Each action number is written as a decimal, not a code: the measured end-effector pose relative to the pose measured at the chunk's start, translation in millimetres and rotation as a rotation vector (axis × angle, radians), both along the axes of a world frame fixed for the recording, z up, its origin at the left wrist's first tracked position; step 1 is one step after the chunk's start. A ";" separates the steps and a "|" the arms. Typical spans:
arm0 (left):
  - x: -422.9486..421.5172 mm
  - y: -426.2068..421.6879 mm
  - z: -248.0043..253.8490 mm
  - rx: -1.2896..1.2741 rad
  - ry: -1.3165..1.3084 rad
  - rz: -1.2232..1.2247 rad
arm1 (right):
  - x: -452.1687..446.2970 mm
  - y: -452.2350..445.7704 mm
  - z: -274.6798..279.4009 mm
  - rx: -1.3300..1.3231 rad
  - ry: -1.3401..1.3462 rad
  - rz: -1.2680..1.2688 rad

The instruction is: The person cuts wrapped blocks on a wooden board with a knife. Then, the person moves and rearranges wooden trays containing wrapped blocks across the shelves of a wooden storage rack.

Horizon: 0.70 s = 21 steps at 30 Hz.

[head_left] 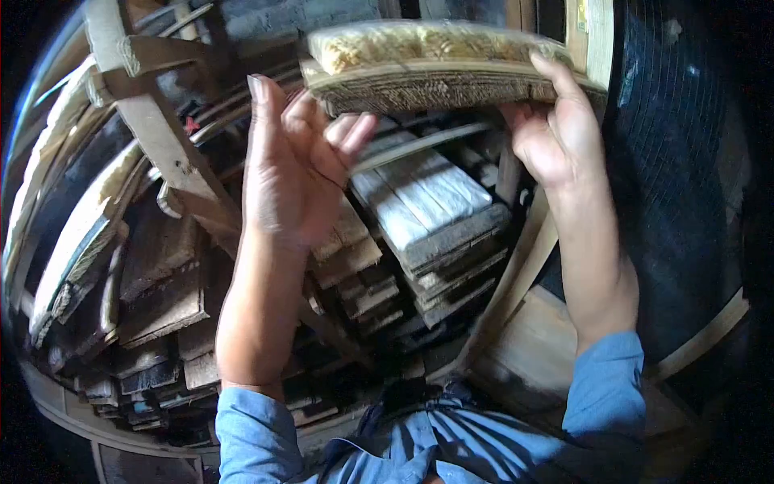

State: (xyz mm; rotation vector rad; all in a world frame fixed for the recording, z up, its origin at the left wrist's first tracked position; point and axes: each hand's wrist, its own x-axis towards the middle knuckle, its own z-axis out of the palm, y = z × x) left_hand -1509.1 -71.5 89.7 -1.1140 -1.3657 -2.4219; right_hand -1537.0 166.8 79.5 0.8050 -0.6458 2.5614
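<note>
Up at chest height or higher, a wooden board [439, 90] with a pale yellow, lumpy layer [387, 50] on top is held level, slightly blurred. My right hand [556, 133] is closed on its right end, thumb over the top edge and fingers beneath. My left hand [294, 165] is just below the board's left end, palm turned up, thumb raised and fingers apart and partly curled. Whether those fingertips touch the board cannot be told. Its far side is hidden.
Stacked wooden boards [431, 198] lie below, with more piles [161, 306] at left. Boards with pale layers [85, 234] lean at far left beside a wooden post [165, 141]. Dark netted sheeting [677, 177] hangs at right. A wooden beam [516, 278] slants near my body.
</note>
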 end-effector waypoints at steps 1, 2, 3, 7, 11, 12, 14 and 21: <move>3.7 2.1 2.3 0.037 -0.015 0.080 | -11.8 2.9 2.3 0.038 0.059 0.016; 5.2 3.2 3.6 0.072 -0.030 0.161 | -19.6 5.1 0.8 0.077 0.118 0.033; -0.9 -5.1 7.0 0.017 0.007 0.090 | -3.9 -7.8 8.2 0.000 -0.012 0.050; -22.4 -15.2 19.5 -0.091 0.066 -0.077 | 13.4 -31.3 17.8 0.017 0.075 -0.079; -40.0 -8.0 26.8 -0.094 0.044 0.115 | -16.9 -22.9 33.2 0.035 0.009 0.046; -42.3 -0.8 28.3 -0.038 0.032 0.272 | -17.8 -24.3 34.6 0.011 -0.005 0.052; -49.2 2.7 30.2 -0.069 0.059 0.271 | -19.3 -27.2 37.4 -0.038 -0.032 0.062; -84.8 1.5 37.3 -0.092 0.054 0.308 | -67.1 -14.4 43.8 0.043 -0.005 0.101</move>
